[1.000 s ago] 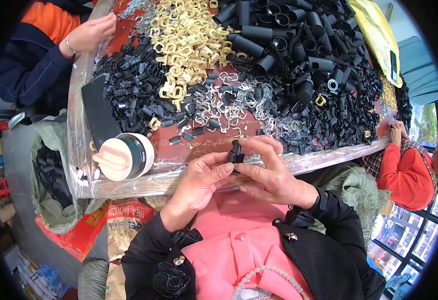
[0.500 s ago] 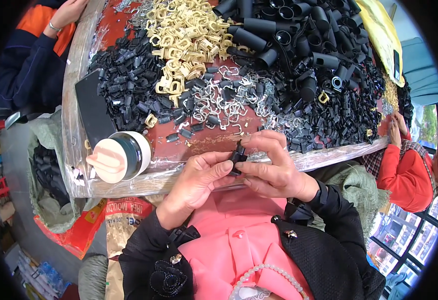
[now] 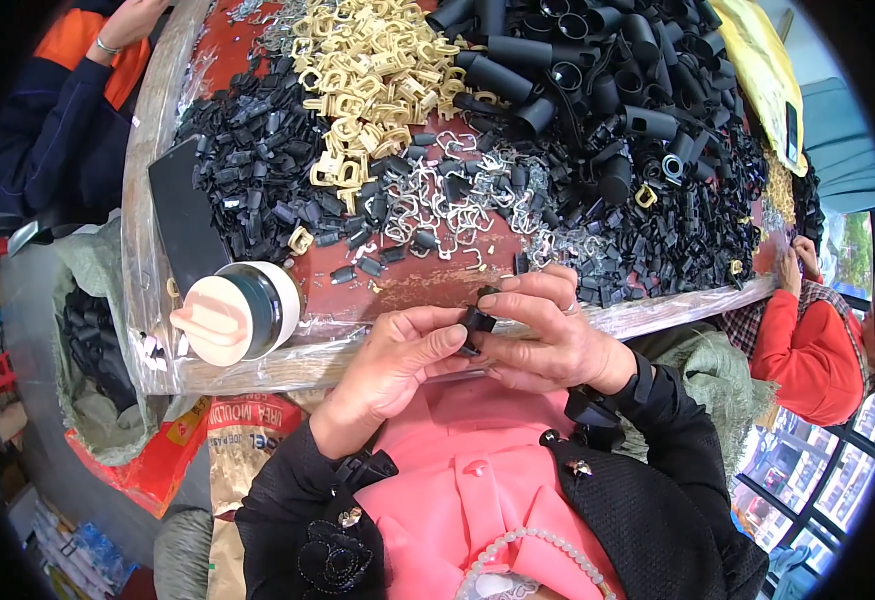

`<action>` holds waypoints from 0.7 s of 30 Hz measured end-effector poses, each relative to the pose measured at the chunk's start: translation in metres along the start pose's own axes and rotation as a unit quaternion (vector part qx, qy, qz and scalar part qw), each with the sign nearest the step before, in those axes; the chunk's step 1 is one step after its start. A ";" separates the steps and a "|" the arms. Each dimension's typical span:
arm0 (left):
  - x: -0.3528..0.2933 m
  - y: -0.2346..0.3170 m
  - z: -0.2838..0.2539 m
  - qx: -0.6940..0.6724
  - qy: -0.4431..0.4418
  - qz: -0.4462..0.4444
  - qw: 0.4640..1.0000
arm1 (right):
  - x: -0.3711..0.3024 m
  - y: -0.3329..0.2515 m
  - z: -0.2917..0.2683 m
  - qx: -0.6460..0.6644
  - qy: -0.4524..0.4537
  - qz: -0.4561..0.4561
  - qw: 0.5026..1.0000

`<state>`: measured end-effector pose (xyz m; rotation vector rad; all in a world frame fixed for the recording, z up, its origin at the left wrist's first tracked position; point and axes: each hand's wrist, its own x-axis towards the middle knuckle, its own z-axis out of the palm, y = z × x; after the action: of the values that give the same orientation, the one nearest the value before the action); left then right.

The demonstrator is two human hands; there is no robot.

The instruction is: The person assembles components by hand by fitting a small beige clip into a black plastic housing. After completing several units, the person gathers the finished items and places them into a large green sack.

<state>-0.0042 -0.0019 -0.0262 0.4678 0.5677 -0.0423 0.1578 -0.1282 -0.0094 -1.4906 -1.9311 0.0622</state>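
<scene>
Between my two hands, over the table's near edge, is a small black plastic part [image 3: 475, 322]. My left hand [image 3: 398, 365] pinches it from the left with thumb and fingers. From the right, my right hand [image 3: 553, 335] closes its fingertips on the upper end of the same part. Its exact kind is partly hidden by my fingers. Just beyond lie bent silver metal clips [image 3: 443, 205], a heap of small black plastic pieces [image 3: 258, 165] and a pile of cream-coloured plastic rings [image 3: 383, 75].
Black plastic tubes [image 3: 568, 70] are heaped at the far right. A cup with a pink lid [image 3: 220, 318] and a dark flat tablet-like slab [image 3: 183, 215] stand at left. A woven sack [image 3: 93, 260] flanks the table. Co-workers' sleeves show at left [image 3: 63, 140] and right [image 3: 808, 355].
My right hand's fingers have shifted slightly and curled closer round the black part, which has tilted a little. At the right, the co-worker's hands have moved slightly.
</scene>
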 end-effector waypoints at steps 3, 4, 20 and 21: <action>0.000 -0.001 -0.002 -0.001 0.000 -0.003 1.000 | 0.001 0.001 -0.002 0.021 0.002 0.007 1.000; 0.000 -0.001 -0.003 -0.004 -0.001 -0.005 1.000 | 0.001 0.001 -0.002 0.032 0.004 0.011 0.999; -0.015 0.003 -0.011 -0.017 -0.005 0.082 0.997 | 0.020 0.038 0.023 -0.150 -0.125 0.107 0.975; -0.015 0.001 -0.011 -0.020 0.001 0.091 0.996 | 0.020 0.038 0.026 -0.153 -0.119 0.105 0.975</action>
<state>-0.0227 0.0026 -0.0260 0.4796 0.5242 0.1422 0.1740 -0.0888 -0.0358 -1.9686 -2.0298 0.0396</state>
